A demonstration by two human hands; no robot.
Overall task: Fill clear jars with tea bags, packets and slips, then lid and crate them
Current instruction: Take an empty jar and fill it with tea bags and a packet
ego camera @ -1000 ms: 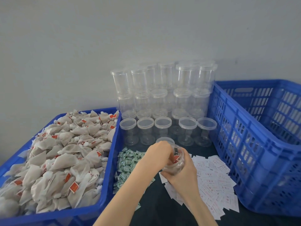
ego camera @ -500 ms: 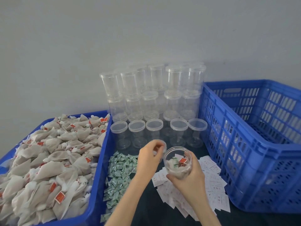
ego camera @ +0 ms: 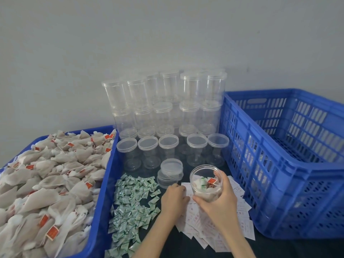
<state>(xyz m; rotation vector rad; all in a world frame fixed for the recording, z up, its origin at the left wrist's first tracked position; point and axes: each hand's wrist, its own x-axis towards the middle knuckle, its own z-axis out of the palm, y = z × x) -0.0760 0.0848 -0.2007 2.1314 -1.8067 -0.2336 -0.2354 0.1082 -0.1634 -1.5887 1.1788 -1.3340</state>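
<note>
R hand [ego camera: 216, 200] wraps open jar [ego camera: 206, 183] w/ tea bags + packet inside, L hand [ego camera: 174, 199] just beside, fingers down on slips [ego camera: 208, 229], so I judge slip step; next: pinch one, drop in, then lid [ego camera: 171, 165] beyond.

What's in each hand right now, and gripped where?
Right hand grips the open jar around its side wall. Left hand rests on the slips; whether it pinches one cannot be told.

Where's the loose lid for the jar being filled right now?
In the head view, the loose lid lies on the dark table centre-front, just beyond the left hand, between the green packets and the jar held in the right hand.
</note>
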